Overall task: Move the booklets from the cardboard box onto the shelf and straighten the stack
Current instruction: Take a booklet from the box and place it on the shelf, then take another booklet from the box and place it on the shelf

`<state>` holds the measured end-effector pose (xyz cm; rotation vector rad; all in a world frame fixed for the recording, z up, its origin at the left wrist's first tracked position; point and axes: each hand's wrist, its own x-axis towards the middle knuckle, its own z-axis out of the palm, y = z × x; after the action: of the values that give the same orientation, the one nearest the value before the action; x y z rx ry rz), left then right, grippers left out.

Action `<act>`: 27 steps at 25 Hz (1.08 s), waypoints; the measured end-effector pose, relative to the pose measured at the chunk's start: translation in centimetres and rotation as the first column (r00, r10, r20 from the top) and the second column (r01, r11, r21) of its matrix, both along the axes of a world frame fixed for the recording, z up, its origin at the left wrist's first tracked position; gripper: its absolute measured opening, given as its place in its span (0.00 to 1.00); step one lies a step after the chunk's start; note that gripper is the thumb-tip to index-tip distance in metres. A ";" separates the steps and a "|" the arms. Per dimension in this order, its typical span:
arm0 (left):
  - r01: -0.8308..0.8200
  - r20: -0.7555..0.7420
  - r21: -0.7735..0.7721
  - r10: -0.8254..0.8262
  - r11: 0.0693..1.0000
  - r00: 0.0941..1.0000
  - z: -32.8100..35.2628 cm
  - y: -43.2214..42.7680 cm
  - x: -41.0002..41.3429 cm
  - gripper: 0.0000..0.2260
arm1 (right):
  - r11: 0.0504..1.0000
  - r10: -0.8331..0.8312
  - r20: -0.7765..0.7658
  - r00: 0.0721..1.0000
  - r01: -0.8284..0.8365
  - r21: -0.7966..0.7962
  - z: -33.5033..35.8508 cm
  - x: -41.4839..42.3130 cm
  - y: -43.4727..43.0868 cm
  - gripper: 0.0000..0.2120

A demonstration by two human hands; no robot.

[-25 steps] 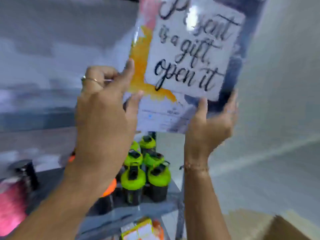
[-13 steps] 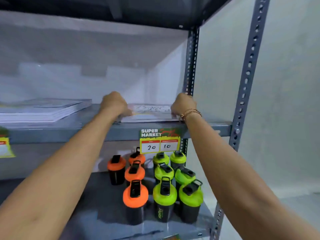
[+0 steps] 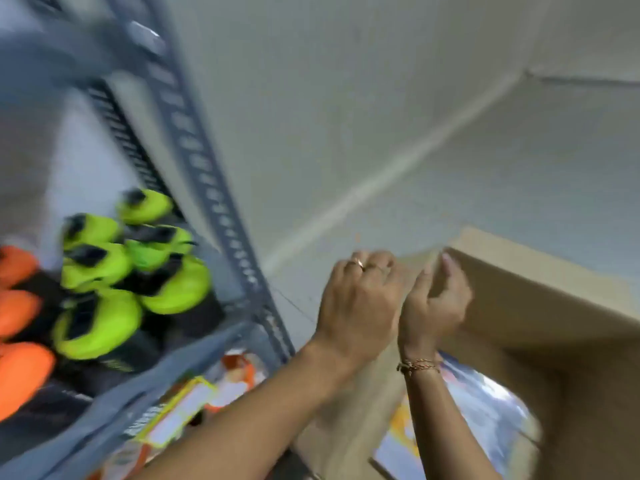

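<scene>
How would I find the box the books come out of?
Look right of the grey metal shelf holding the bright bottles. The cardboard box stands there, both hands at its rim. It is the only plain brown thing, with colourful booklets inside.

A plain pale wall meets a grey floor along a light skirting line, the motion-blurred view tilted; a perforated grey metal upright crosses the left side.
</scene>
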<state>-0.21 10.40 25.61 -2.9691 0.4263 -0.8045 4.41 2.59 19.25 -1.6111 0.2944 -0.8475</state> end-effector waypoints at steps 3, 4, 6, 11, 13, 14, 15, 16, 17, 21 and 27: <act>0.204 -0.511 0.102 -0.125 0.974 0.851 -14.6 -7.7 1.5 0.11 | 0.999 0.035 -0.720 0.693 -0.021 0.028 -16.6 -1.9 -8.8 0.16; 0.244 -0.637 0.126 -0.110 0.962 0.763 -18.7 -9.1 1.3 0.16 | 0.997 0.011 -0.861 0.508 -0.066 -0.026 -21.0 -3.7 -10.9 0.18; 0.270 -0.780 0.191 -0.021 0.944 0.625 -26.1 -9.8 0.8 0.21 | 0.978 -0.101 -0.983 0.153 -0.169 -0.127 -26.3 -7.0 -13.0 0.27; -0.139 -0.902 0.245 0.278 0.959 0.329 -37.0 -10.6 -1.8 0.37 | 0.985 -0.039 -0.994 0.099 -0.162 -0.055 -31.5 -10.9 -14.4 0.45; -0.241 -0.919 0.199 0.266 0.950 0.292 -37.8 -12.0 -2.7 0.41 | 0.986 -0.058 -0.992 0.117 -0.150 -0.075 -32.1 -11.3 -14.4 0.43; -0.279 -0.921 0.183 0.264 0.943 0.285 -37.7 -12.7 -3.0 0.43 | 0.985 -0.061 -0.991 0.116 -0.151 -0.078 -32.1 -11.5 -14.6 0.41; -0.325 -0.924 0.168 0.263 0.931 0.277 -37.6 -13.3 -3.1 0.44 | 0.983 -0.072 -0.991 0.117 -0.158 -0.091 -32.0 -11.6 -14.6 0.39; -0.371 -0.929 0.150 0.259 0.917 0.265 -37.3 -13.7 -3.2 0.45 | 0.979 -0.095 -0.989 0.114 -0.172 -0.113 -31.9 -11.6 -14.6 0.35; -0.408 -0.935 0.120 0.242 0.905 0.260 -37.1 -14.0 -3.2 0.45 | 0.972 -0.122 -0.986 0.116 -0.185 -0.142 -31.6 -11.7 -14.6 0.31; -0.520 -0.935 0.002 0.186 0.854 0.303 -36.4 -14.7 -3.0 0.42 | 0.962 -0.134 -0.988 0.079 -0.231 -0.149 -30.7 -12.3 -14.2 0.22; -0.591 -0.909 -0.002 0.245 0.807 0.338 -38.2 -11.5 -2.7 0.52 | 0.958 -0.157 -0.978 0.136 -0.220 -0.184 -31.4 -12.3 -13.5 0.21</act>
<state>-2.93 -1.08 -12.61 -3.2604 -0.6057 0.9195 -7.88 -10.89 -12.10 -2.2751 1.1410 0.4874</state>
